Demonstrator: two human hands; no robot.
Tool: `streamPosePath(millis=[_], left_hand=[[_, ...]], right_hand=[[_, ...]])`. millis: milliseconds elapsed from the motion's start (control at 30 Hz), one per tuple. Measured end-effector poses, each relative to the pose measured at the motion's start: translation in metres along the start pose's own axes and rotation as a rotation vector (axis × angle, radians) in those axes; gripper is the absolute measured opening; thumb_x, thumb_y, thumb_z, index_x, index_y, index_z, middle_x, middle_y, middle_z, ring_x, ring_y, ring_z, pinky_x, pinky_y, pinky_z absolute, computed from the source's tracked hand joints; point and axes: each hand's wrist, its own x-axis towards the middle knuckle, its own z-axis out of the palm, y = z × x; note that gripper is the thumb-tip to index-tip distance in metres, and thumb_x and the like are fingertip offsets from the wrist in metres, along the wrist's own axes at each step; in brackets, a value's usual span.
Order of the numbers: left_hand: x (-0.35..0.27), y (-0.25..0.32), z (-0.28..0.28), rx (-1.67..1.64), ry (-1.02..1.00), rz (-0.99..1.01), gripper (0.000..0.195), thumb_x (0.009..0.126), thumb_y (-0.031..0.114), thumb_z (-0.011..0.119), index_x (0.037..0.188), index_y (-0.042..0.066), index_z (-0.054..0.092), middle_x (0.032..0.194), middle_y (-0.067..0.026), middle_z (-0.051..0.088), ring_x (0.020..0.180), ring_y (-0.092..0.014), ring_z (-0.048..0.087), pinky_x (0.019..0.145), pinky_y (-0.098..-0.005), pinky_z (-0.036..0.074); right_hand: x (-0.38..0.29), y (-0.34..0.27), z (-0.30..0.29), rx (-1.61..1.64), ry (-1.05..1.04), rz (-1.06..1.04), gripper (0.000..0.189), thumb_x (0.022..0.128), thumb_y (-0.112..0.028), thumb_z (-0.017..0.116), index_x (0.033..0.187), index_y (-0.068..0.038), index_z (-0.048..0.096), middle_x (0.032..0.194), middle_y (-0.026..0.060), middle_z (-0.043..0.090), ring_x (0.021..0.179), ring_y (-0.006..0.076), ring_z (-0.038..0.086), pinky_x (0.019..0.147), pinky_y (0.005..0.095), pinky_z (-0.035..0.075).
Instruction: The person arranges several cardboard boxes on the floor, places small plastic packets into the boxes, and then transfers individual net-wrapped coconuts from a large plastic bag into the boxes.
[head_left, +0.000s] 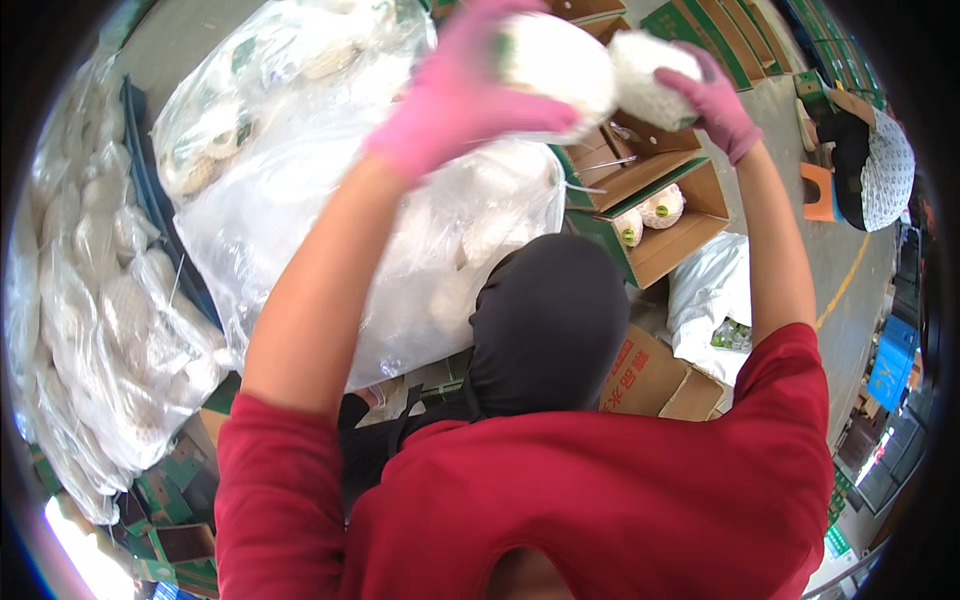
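Observation:
Both my hands are raised toward the top of the view in pink gloves. My left hand (461, 101), blurred by motion, grips a large white fruit (559, 75) that looks like a trimmed coconut. In my right hand (712, 105) is a second white fruit (649, 79), its surface rough, apparently from a net sleeve. The two fruits nearly touch or overlap. Beneath them are open cardboard boxes. The nearest box (679, 244) contains two wrapped white fruits (660, 208) with green labels. Clear plastic bags (300, 202) of similar white fruits lie below my left arm.
More filled plastic bags (112, 300) hang along the left side. A white sack (712, 292) and a brown printed carton (649, 375) are by my dark-clad knee (551, 322). At right, another person (885, 172) sits near an orange stool (817, 193). Green-edged cartons (697, 37) stand at the top.

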Motion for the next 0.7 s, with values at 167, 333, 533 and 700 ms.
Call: streamPosePath(millis=[167,333,533,700], left_hand=[[0.042,-0.060,0.137,0.453,-0.267,0.190,0.073,0.062,0.025,0.085,0.128,0.026,0.055,0.138,-0.0103,0.045,0.123,-0.040,0.046,0.101,-0.0470,0.046],[0.016,-0.081,0.166,0.916,-0.439,0.370,0.067,0.067,0.021,0.080,0.129,0.031,0.056,0.139,-0.0116,0.044,0.124,-0.040,0.043,0.093,-0.0510,0.044],[0.015,-0.096,0.205,1.098,-0.839,0.004,0.042,0.085,0.026,0.064,0.127,0.022,0.061,0.132,-0.0122,0.055,0.124,-0.032,0.050,0.100,-0.0473,0.038],[-0.080,-0.046,0.105,-0.047,-0.338,-0.078,0.026,0.093,0.020,0.056,0.115,0.010,0.065,0.116,-0.0092,0.064,0.114,-0.024,0.059,0.099,-0.0388,0.044]], right_hand=[[0.012,0.046,-0.005,-0.898,0.012,-0.312,0.087,0.060,-0.029,0.085,0.137,-0.016,0.047,0.138,0.0152,0.047,0.119,0.0371,0.054,0.104,0.0416,0.045],[-0.001,0.068,0.001,-1.180,-0.073,-0.236,0.083,0.062,-0.032,0.082,0.136,-0.019,0.047,0.141,0.0087,0.047,0.115,0.0411,0.056,0.098,0.0468,0.049],[0.054,0.100,0.066,-1.512,-0.238,0.031,0.091,0.067,-0.031,0.081,0.147,-0.023,0.038,0.150,0.0125,0.039,0.125,0.0413,0.050,0.102,0.0497,0.047],[0.061,0.123,0.040,-1.416,-0.341,0.086,0.051,0.084,-0.027,0.063,0.132,-0.011,0.058,0.133,0.0171,0.059,0.121,0.0323,0.057,0.103,0.0405,0.046]])
